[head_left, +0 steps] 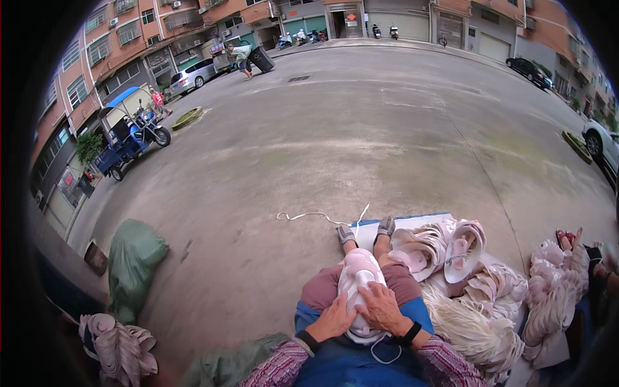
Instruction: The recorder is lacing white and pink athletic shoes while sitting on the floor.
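A pale pink and white shoe upper (361,274) lies lengthwise across my lap, toe end pointing away from me. My left hand (332,320) grips its left side near the opening, fingers bent. From the right, my right hand (383,308) presses on its top with curled fingers; the fingertips of both hands come close together. A loose white shoelace (387,352) hangs in a loop by my right wrist. Just to the right lie stacked shoe uppers (419,248) and a thick bundle of cream shoelaces (474,329).
More uppers (551,297) are heaped at the far right, beside another person's foot (567,238). A green sack (134,264) and another upper stack (119,348) stand left. A white cord (309,214) lies on the pavement ahead. Beyond, a blue three-wheeler (129,135) is parked; someone moves a dark bin (261,59).
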A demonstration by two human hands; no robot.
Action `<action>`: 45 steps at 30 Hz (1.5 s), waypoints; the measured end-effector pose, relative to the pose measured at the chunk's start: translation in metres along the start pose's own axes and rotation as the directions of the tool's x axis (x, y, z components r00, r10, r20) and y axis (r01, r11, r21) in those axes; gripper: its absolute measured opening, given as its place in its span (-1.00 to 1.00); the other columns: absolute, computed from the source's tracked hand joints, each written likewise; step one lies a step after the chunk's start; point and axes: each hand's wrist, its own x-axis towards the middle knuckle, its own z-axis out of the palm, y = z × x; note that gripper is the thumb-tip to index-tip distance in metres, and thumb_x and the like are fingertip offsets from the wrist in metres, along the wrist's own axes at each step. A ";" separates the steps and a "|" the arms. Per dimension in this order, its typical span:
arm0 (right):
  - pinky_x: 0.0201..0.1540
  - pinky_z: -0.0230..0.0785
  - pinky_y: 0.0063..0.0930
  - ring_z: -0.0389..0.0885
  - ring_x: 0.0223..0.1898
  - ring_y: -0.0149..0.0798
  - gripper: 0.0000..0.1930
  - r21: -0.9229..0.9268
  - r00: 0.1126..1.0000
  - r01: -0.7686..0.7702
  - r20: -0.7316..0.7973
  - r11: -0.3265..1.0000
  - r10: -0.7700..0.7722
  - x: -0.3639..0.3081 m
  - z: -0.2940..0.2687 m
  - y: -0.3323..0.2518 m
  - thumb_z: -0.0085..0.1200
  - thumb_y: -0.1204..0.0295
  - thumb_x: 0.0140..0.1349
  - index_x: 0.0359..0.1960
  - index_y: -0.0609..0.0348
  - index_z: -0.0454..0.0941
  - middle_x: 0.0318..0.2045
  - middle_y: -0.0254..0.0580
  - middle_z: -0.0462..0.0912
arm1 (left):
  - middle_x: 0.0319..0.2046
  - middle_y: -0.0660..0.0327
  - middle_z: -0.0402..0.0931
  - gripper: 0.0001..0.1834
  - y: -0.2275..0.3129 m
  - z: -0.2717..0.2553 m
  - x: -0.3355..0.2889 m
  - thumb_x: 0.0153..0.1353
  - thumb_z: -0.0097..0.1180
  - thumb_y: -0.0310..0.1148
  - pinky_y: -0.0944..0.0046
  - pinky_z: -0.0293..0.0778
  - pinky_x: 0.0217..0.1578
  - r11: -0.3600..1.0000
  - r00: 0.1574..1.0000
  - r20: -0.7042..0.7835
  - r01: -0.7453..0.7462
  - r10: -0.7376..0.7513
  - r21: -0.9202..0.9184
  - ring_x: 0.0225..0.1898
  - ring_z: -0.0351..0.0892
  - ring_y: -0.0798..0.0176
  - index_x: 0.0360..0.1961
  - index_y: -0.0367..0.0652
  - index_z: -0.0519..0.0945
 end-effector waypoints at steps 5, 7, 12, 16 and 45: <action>-0.06 0.23 -0.04 0.38 0.00 0.06 -0.48 -0.073 0.998 0.063 0.032 0.995 -0.061 0.012 0.009 -0.004 0.08 0.07 0.11 0.07 0.02 0.38 0.02 0.06 0.38 | 0.08 -0.42 0.25 -0.35 -0.002 -0.022 0.008 0.27 -0.18 -0.17 -0.01 0.24 0.16 0.997 0.982 0.189 -0.031 0.017 0.076 0.15 0.29 -0.29 0.20 -0.51 0.11; -0.03 0.23 0.01 0.36 0.04 0.10 -0.47 -0.088 0.995 0.039 0.096 0.995 -0.030 0.009 0.006 -0.006 0.02 0.04 0.16 0.12 -0.01 0.36 0.06 0.07 0.35 | 0.07 -0.43 0.26 -0.35 -0.010 -0.013 0.006 0.26 -0.16 -0.17 -0.03 0.24 0.15 0.984 0.972 0.159 0.176 -0.171 -0.017 0.13 0.30 -0.31 0.20 -0.50 0.10; -0.04 0.26 0.03 0.39 0.04 0.13 -0.44 -0.127 0.997 -0.001 0.079 0.992 0.011 0.000 0.009 -0.001 0.04 0.04 0.12 0.12 0.00 0.37 0.07 0.10 0.37 | -0.14 -0.49 0.39 -0.39 -0.014 -0.007 0.020 0.19 -0.07 -0.16 -0.19 0.32 0.00 0.975 0.957 0.193 0.224 -0.218 -0.007 -0.05 0.41 -0.46 0.14 -0.37 0.16; -0.08 0.28 0.00 0.43 0.02 0.13 -0.42 -0.165 0.999 0.032 -0.019 0.986 -0.036 0.005 0.036 -0.002 0.09 0.09 0.06 0.11 0.07 0.37 0.05 0.12 0.40 | -0.11 -0.43 0.40 -0.43 -0.001 -0.019 0.018 0.15 -0.11 -0.22 -0.14 0.31 0.01 0.923 0.906 0.188 0.384 -0.380 0.013 -0.01 0.39 -0.44 0.13 -0.31 0.15; 0.27 -0.04 -0.05 0.13 0.29 0.07 -0.21 0.254 0.997 0.045 0.049 0.966 -0.059 -0.004 0.027 -0.006 0.17 0.11 0.01 0.25 0.22 0.17 0.18 0.12 0.24 | -0.07 -0.46 0.34 -0.44 -0.022 -0.006 -0.006 0.13 -0.24 -0.35 -0.09 0.28 0.05 0.931 0.962 0.061 0.273 -0.266 -0.243 -0.01 0.38 -0.43 0.14 -0.40 0.07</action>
